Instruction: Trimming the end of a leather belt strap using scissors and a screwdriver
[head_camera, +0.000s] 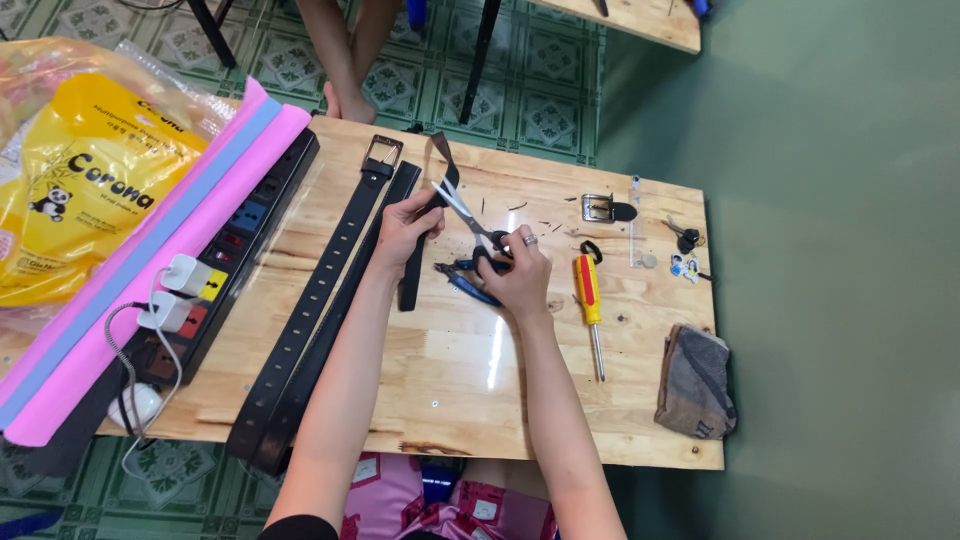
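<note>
The left hand (405, 222) is pinching a short black strap (425, 215) and holding it up over the wooden counter (450, 370), and the right hand (520, 275) is gripping the scissors (468, 222), whose open blades are touching the strap. Two long black belts (320, 300) are lying just beside the left arm. A yellow screwdriver (590, 305) and a loose buckle (600, 208) are lying near the right hand.

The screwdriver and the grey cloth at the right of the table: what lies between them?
Nothing: in the head view only bare wooden table shows between the screwdriver and the grey cloth.
</note>
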